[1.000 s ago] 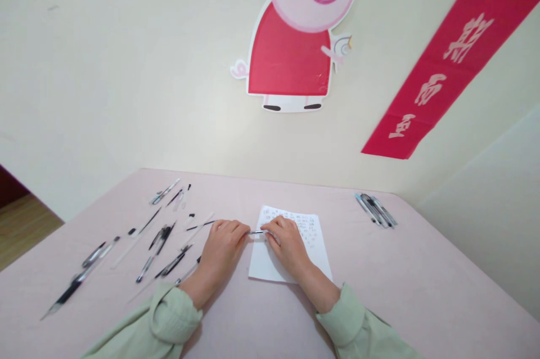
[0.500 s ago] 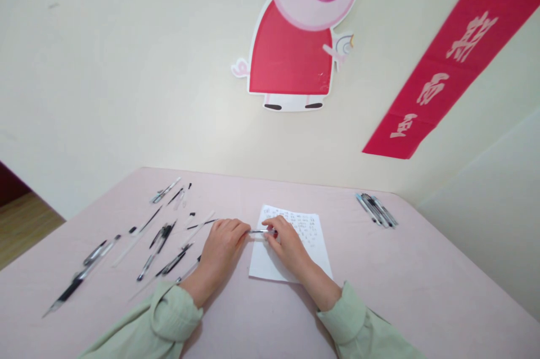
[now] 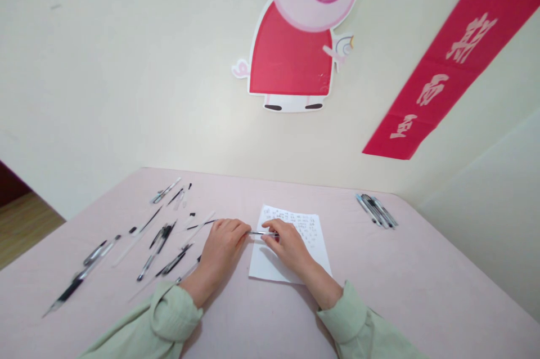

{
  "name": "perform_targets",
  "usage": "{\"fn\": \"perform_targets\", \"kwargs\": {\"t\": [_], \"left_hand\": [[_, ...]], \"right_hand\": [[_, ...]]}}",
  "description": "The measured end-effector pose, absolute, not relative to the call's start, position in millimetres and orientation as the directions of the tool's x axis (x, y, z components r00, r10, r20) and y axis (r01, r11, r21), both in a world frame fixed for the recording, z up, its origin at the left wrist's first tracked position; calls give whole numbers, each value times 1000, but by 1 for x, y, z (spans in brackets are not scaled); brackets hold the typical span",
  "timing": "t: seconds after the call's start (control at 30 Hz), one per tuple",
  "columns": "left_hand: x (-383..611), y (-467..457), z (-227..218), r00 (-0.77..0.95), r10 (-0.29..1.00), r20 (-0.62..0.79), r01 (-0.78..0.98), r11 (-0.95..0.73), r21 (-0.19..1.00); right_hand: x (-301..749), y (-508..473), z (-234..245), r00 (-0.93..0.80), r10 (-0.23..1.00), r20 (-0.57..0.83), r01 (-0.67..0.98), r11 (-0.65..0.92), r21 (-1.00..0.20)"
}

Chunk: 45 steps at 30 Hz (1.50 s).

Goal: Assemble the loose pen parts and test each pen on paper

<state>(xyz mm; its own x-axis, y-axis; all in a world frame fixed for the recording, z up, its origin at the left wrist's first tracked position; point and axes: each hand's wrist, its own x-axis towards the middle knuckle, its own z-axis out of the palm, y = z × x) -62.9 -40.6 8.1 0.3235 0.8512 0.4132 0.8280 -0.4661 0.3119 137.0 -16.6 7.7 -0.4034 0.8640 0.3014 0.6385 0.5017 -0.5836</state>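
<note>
Between my two hands lies a slim pen (image 3: 258, 233), its clear and dark barrel held level above a sheet of paper. My left hand (image 3: 224, 242) is closed on the pen's left end, back of the hand upward, so that end is hidden. With thumb and fingertips, my right hand (image 3: 287, 241) pinches the other end. Under the right hand the white paper (image 3: 270, 262) carries rows of handwriting on its upper part. Left of my left hand lie loose pen parts, among them a dark refill (image 3: 201, 224) and a black clip-like piece (image 3: 174, 263).
Several more pen pieces spread over the left of the pink tabletop (image 3: 270, 325), including a long black-and-clear pen (image 3: 80, 277). At the back right rests a row of pens (image 3: 376, 211). Behind the table, the wall holds a cartoon pig cutout (image 3: 291, 55) and a red banner (image 3: 430, 89).
My right hand has shifted very slightly, a touch lower and to the right along the pen. The left hand and the pen parts on the table stay as they were.
</note>
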Motion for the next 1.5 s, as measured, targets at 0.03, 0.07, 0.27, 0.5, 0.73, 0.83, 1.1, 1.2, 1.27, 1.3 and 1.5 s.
{"fn": "perform_targets", "kwargs": {"t": [0.03,0.07,0.27,0.5,0.73,0.83,1.1,1.2,1.27,1.3,1.5], "left_hand": [[-63,-41,8,322,851,414,829,-465,311],[-63,-41,8,322,851,416,828,-466,312],[-62,-42,7,328,853,407,827,-468,313],[-63,-41,7,330,849,412,821,-474,319],[-62,-41,7,332,846,417,811,-482,332],[-64,-39,6,292,849,440,813,-462,354],[-70,-34,2,210,888,408,852,-371,369],[-70,-35,3,239,893,382,843,-386,375],[-70,-36,5,257,893,370,838,-397,374],[-69,-36,5,265,892,365,836,-401,374],[-70,-36,5,277,883,379,813,-426,398]], "right_hand": [[137,-17,8,-392,868,306,641,496,-586],[137,-17,9,-388,869,307,642,494,-587],[136,-15,8,-435,855,283,640,515,-570],[136,-17,7,-422,851,313,644,524,-557],[136,-14,4,-455,841,294,626,537,-565],[138,-13,4,-436,843,314,624,535,-569],[144,-7,5,-415,840,349,602,541,-587],[147,-5,4,-416,849,325,579,523,-625],[151,-3,3,-399,871,288,546,478,-688],[153,-2,3,-390,883,260,523,445,-727],[169,12,-1,-349,926,141,356,270,-895]]}}
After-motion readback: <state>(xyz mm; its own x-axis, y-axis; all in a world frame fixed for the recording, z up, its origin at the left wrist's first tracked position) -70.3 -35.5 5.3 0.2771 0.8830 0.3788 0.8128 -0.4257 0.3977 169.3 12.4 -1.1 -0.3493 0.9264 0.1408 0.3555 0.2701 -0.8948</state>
